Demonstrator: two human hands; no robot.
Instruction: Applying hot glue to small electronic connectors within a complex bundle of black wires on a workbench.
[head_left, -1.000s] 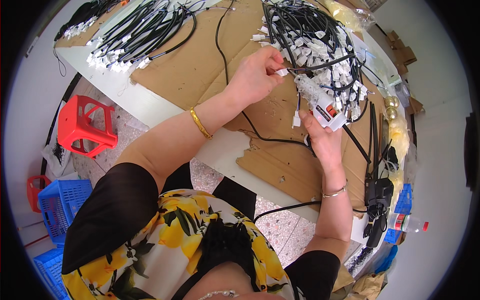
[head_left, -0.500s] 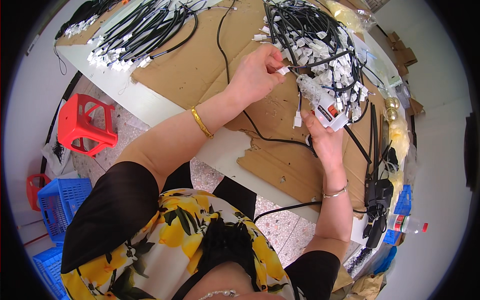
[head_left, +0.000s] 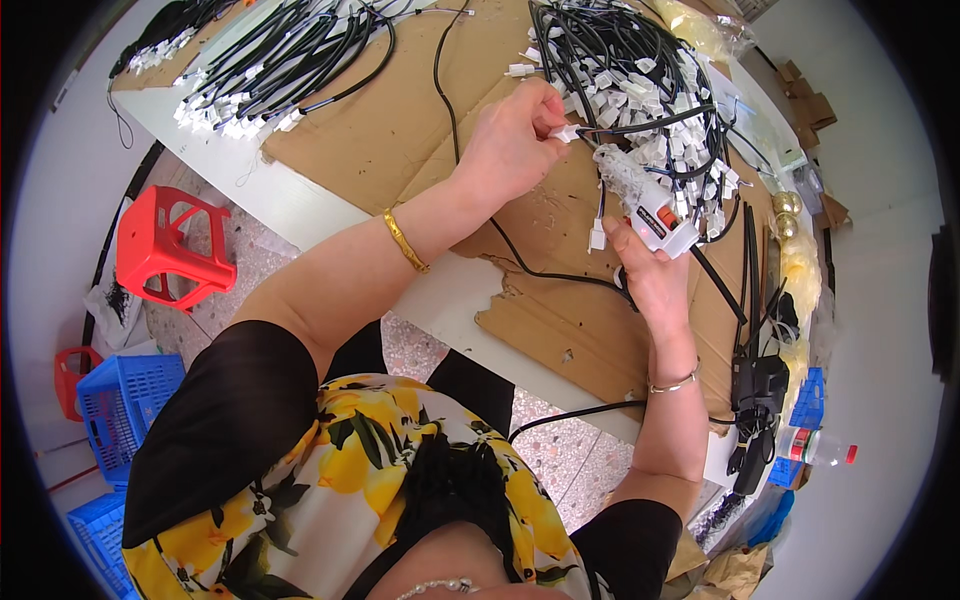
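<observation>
Between the thumb and fingers of my left hand [head_left: 515,140] is a small white plug connector [head_left: 566,133], with a black cable [head_left: 655,122] running from it to the right. My right hand [head_left: 655,275] grips a white hot glue gun [head_left: 660,225] from below. The gun's front end is coated in clear, stringy glue [head_left: 622,175] and points up and left, a short way from the connector. Another white connector [head_left: 597,236] hangs on a cable beside my right thumb. Just beyond both hands lies a heap of black cables with white connectors [head_left: 640,95].
Brown cardboard [head_left: 560,340] covers much of the white table. At the far left lies a bundle of black cables [head_left: 300,60]. A long black cord [head_left: 520,265] crosses the cardboard. A black power strip [head_left: 757,390] and a plastic bottle [head_left: 815,447] sit at the right edge. A red stool [head_left: 170,245] stands left.
My left hand has shifted very slightly up and left with the connector. My right hand and the glue gun stay almost where they were.
</observation>
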